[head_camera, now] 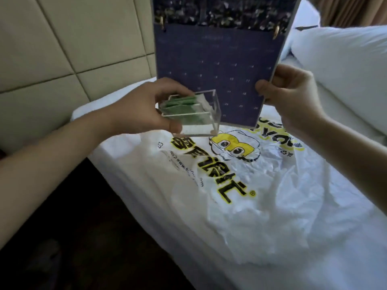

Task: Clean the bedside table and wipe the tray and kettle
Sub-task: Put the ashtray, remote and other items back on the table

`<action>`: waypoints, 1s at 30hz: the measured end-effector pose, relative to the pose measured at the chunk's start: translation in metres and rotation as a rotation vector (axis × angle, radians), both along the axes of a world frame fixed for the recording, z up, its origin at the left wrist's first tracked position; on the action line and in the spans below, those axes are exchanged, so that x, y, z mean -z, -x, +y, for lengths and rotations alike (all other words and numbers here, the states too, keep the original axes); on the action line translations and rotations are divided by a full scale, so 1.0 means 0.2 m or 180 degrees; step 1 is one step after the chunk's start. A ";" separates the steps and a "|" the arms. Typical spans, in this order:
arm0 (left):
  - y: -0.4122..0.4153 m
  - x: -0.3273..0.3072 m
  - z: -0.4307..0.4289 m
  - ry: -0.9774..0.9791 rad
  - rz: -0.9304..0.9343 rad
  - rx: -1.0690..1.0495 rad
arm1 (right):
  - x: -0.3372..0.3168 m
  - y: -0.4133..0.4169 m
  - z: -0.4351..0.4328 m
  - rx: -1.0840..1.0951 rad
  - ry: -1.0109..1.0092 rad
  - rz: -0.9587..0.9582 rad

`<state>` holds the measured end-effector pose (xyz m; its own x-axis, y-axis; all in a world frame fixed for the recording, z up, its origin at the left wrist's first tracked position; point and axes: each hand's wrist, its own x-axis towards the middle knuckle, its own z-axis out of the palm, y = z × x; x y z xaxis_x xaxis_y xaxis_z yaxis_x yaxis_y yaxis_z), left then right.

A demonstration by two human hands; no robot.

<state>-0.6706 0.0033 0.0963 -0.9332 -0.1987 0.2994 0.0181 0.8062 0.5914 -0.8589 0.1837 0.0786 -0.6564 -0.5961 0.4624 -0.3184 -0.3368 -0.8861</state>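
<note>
With the left hand (144, 107) pinching a clear acrylic box of green sachets (189, 113) and the right hand (291, 93) pinching a purple board calendar (217, 59) over the bed's white printed plastic bag (240, 185), both should be laid down flat, upright and apart; the bedside table, tray and kettle are out of view.

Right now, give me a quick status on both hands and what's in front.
Left hand holding clear box of green packets. Right hand gripping purple calendar upright. Both over the bed; white plastic bag spread below. Tray and kettle not in view.
</note>
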 end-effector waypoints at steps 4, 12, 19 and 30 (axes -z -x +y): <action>-0.44 -0.05 0.00 0.0229 -0.0175 -0.0411 | -0.04 -0.34 -0.15 -0.0451 -0.0009 -0.0034; -1.59 -0.12 0.03 0.0280 -0.0301 -0.1520 | -0.02 -1.14 -0.48 -0.1173 -0.0189 0.0033; -2.53 -0.09 0.02 0.0471 -0.0478 -0.2679 | 0.10 -1.92 -0.79 -0.1801 -0.0118 -0.0061; -3.39 0.08 -0.28 -0.0245 -0.0575 -0.3793 | 0.27 -2.56 -1.18 -0.2079 -0.0279 -0.0266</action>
